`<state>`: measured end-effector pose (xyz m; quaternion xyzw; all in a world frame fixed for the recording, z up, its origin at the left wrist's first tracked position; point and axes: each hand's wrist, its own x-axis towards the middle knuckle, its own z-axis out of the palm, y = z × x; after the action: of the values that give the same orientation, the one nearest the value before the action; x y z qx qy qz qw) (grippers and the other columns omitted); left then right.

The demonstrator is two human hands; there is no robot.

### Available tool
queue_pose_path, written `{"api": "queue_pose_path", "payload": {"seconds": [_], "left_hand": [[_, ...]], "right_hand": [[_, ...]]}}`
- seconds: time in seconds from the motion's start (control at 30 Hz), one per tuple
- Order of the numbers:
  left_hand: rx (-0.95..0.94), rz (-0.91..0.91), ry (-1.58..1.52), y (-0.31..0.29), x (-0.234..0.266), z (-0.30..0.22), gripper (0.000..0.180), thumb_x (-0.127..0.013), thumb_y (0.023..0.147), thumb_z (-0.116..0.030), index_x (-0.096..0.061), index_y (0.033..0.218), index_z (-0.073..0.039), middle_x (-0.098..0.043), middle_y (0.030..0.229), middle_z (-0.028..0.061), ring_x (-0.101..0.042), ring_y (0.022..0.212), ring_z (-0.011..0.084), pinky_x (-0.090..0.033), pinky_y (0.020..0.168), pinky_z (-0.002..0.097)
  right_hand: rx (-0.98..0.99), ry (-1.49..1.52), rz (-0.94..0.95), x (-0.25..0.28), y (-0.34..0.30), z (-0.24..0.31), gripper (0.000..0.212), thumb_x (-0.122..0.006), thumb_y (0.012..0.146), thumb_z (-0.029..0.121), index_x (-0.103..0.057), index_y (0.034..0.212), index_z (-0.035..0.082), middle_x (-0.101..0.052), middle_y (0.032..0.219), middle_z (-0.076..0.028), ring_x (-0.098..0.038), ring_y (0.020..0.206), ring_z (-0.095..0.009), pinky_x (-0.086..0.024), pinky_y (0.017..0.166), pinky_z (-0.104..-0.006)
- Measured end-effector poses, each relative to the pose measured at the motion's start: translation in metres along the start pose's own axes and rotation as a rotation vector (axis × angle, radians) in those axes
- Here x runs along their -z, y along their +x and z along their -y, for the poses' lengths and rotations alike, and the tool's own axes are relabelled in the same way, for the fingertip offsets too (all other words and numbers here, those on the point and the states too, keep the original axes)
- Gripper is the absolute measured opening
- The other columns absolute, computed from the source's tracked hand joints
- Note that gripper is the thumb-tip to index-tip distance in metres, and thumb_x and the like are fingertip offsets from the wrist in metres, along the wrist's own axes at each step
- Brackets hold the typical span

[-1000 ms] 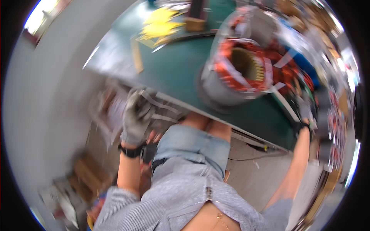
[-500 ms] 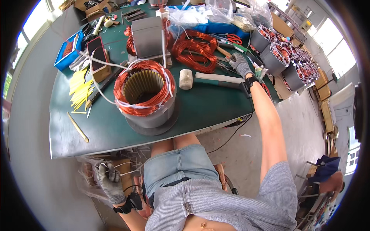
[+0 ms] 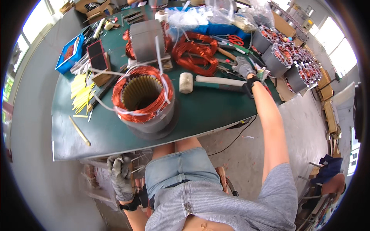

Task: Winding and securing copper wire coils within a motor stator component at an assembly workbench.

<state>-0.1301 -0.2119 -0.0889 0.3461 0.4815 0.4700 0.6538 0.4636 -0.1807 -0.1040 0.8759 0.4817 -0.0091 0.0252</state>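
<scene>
My right hand (image 3: 244, 67), in a grey glove, is among the tools at the right of the green table. Its fingers are curled down beside a wooden handle (image 3: 226, 53) and some metal hand tools; what they grip is hidden. Below the table's front edge at the left is my left hand (image 3: 120, 174), also gloved, with bent fingers closed near thin white strips (image 3: 137, 168). What it holds cannot be made out. Between the hands a motor stator (image 3: 152, 120) stands upright, topped by a ring of copper windings (image 3: 119, 104) with white sleeves.
A white-headed mallet (image 3: 186, 83) and a long white-and-green tool (image 3: 219, 81) lie right of the stator. Behind are a second stator (image 3: 146, 40) and copper coils (image 3: 194, 57). Yellow strips (image 3: 80, 94), a phone (image 3: 98, 55) and a blue bin (image 3: 61, 63) sit left; finished stators (image 3: 275, 63) stand right.
My left hand has risen and moved right, toward the table's underside edge. My right hand has shifted slightly right and down among the tools. The view has moved a little.
</scene>
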Motion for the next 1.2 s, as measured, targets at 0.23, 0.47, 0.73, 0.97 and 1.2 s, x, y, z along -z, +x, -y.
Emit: {"api": "queue_pose_path", "payload": {"seconds": [0.23,0.47,0.73,0.97,1.2], "left_hand": [[0.223,0.133,-0.046,-0.003,-0.019,-0.014,0.006,-0.048,0.087,-0.014,-0.049,0.091,-0.009,-0.04,0.063,-0.0064,-0.031,0.048,0.0009,-0.029,0.045,0.0148],[0.147,0.335,0.007,-0.002,-0.023,-0.011,0.032,-0.051,0.084,-0.017,-0.048,0.11,0.0,-0.046,0.076,-0.0026,-0.036,0.055,0.0015,-0.031,0.046,0.0148],[0.047,0.288,0.035,-0.017,-0.008,-0.008,0.053,-0.059,0.083,-0.029,-0.04,0.124,0.0,-0.053,0.095,0.0022,-0.052,0.088,0.0074,-0.043,0.078,0.0191],[-0.07,0.157,0.227,-0.021,0.002,0.0,0.02,-0.056,0.083,-0.019,-0.054,0.095,-0.003,-0.052,0.082,-0.0005,-0.049,0.074,0.0053,-0.042,0.069,0.0197],[-0.512,-0.04,0.604,-0.021,-0.003,-0.001,0.008,-0.058,0.082,-0.004,-0.059,0.089,-0.002,-0.061,0.074,0.0031,-0.057,0.066,0.0065,-0.046,0.059,0.0219]], "right_hand": [[0.226,0.955,-0.43,0.02,-0.14,0.032,0.017,-0.041,0.09,0.018,-0.052,0.099,0.009,-0.05,0.074,-0.001,-0.044,0.06,-0.011,-0.033,0.051,-0.0226],[0.353,1.92,0.511,0.022,-0.266,0.257,0.015,-0.046,0.081,0.004,-0.051,0.095,0.007,-0.05,0.073,0.001,-0.045,0.059,-0.004,-0.04,0.055,-0.0191],[0.532,1.665,0.775,0.018,-0.266,0.337,0.011,-0.06,0.08,0.006,-0.059,0.09,0.003,-0.055,0.079,0.002,-0.05,0.07,-0.005,-0.042,0.062,-0.0197],[0.412,1.75,0.78,0.007,-0.273,0.346,0.007,-0.058,0.083,0.01,-0.059,0.086,0.004,-0.052,0.072,0.003,-0.047,0.063,-0.004,-0.039,0.056,-0.0187],[0.38,1.803,1.035,0.001,-0.268,0.339,0.051,-0.039,0.089,0.053,-0.051,0.07,0.007,-0.042,0.054,0.003,-0.035,0.044,-0.004,-0.026,0.04,-0.0193]]}}
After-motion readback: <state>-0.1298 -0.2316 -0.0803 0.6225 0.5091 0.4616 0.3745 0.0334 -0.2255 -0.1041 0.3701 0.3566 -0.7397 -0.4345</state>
